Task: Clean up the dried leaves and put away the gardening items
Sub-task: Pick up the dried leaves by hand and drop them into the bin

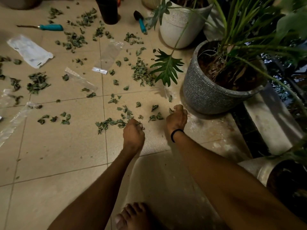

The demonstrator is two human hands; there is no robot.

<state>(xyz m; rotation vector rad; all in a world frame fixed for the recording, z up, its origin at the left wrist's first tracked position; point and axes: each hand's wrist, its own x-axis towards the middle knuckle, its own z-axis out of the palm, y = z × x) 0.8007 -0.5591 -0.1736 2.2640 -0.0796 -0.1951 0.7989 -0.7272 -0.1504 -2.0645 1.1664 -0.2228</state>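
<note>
Hands: 2, left hand (133, 134) and right hand (177, 120). Bare foot (131, 216): 1. Black wristband (176, 132): 1. Teal-handled tools: 2, a weeder (49, 27) and a trowel (141, 22). Black plastic pot (108, 12): 1. Planters in full view: 2, white ribbed planter (176, 29) and grey speckled planter (207, 93). Cut-off pots (282, 178) at frame edges: 3. White packet (29, 50): 1. Clear bags (108, 55): at least 3. Dried leaves (141, 72): dozens on the floor, too many to count.

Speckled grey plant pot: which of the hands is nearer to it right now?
Right. The right hand sits just beside the speckled grey plant pot at its base; the left hand is farther left, among the dried green leaves.
</note>
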